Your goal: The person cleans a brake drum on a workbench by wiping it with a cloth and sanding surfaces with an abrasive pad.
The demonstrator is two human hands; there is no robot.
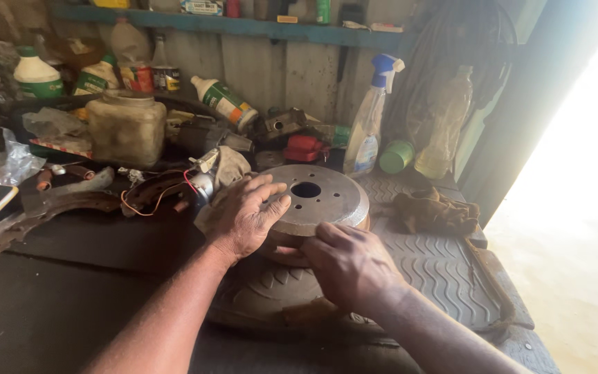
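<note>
The dark surface (70, 298) is carrying a ribbed rubber mat (444, 270) on its right half, and a round metal brake drum (316, 201) is lying flat near the middle of it, on a worn rubber piece, with the hub hole facing up. The left hand (243, 215) is resting on the drum's left rim, open, with fingers spread over the top face. The right hand (347, 263) is pressing against the near edge of the drum, fingers together and curled toward the rim; I cannot tell if it is pinching something there. Both hands are touching the drum, which is lying just ahead of them. Behind the drum, toward the far edge, a spray bottle (372, 125) and a clear plastic bottle (444, 131) are standing. A brown rag (434, 208) is lying to the right, and curved brake shoes (57, 201) are lying to the left, well apart.
</note>
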